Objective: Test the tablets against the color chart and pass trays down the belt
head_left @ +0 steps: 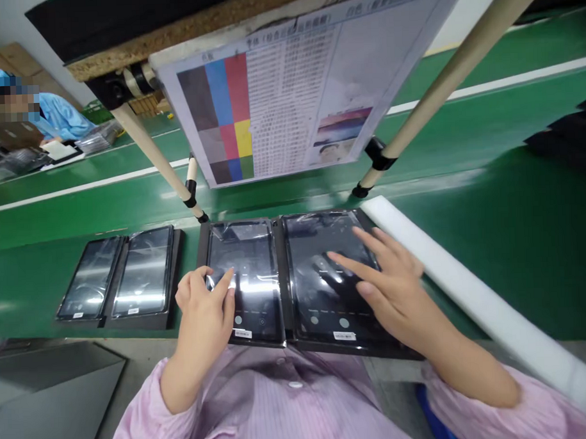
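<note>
Two tablets in clear film lie side by side in dark trays on the green table in front of me. Over the left one (256,259) is my left hand (204,306), index finger extended down at its screen and nothing in its grasp. My right hand (396,280) hovers over the right tablet (308,244) with its fingers spread, and it too holds nothing. Both screens are dark with small round icons near the bottom, and each has a white label at its lower edge. Whether the fingertips touch the screens I cannot tell.
Two more film-covered tablets (143,269) lie to the left. A long white foam strip (449,284) runs along the right. Behind stands a tube frame (442,73) with a hanging colour chart (279,111). A person in blue (61,115) works at the far left.
</note>
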`<state>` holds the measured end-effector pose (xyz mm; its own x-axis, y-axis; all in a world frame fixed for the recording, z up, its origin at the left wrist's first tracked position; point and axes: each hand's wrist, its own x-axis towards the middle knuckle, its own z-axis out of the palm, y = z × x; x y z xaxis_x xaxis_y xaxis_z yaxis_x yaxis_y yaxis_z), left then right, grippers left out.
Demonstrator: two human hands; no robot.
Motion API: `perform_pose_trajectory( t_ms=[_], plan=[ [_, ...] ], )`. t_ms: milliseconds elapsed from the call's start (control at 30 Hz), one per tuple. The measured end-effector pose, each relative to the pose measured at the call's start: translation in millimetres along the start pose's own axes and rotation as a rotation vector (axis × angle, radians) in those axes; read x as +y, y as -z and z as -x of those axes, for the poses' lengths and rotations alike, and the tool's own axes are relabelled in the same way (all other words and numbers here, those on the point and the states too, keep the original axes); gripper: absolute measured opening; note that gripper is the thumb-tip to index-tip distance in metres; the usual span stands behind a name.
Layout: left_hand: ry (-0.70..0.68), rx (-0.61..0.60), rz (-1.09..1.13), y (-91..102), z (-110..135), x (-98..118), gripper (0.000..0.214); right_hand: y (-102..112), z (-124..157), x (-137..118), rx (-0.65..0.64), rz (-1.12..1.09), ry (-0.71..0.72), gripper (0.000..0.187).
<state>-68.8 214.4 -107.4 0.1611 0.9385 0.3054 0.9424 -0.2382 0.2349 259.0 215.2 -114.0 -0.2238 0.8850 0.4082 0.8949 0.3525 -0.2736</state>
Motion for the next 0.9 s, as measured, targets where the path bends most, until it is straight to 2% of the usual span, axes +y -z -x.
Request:
perform_pose_trajectory(
  t_ms=[200,433,633,767,900],
  plan=[
    [-0.034,-0.018,-0.150,-8.2,-8,4,0.035,9,22,9,0.098,0.016,-0.155,0.047],
    [-0.232,0.048,-0.015,-5.8,-4,-1,0.033,10,35,12,0.112,0.153,-0.176,0.045],
    [-0.169,0.006,0.020,-4.7,-2,19,0.032,6,32,12,0.093,0.157,-0.140,0.041],
    [-0.142,-0.001,0.074,-8.7,-5,22,0.031,13,28,7,0.202,0.088,-0.123,0.045],
    [-0.142,-0.042,0.098,-16.5,-6,27,0.032,20,25,0,0.179,0.047,-0.111,0.045]
  ],
)
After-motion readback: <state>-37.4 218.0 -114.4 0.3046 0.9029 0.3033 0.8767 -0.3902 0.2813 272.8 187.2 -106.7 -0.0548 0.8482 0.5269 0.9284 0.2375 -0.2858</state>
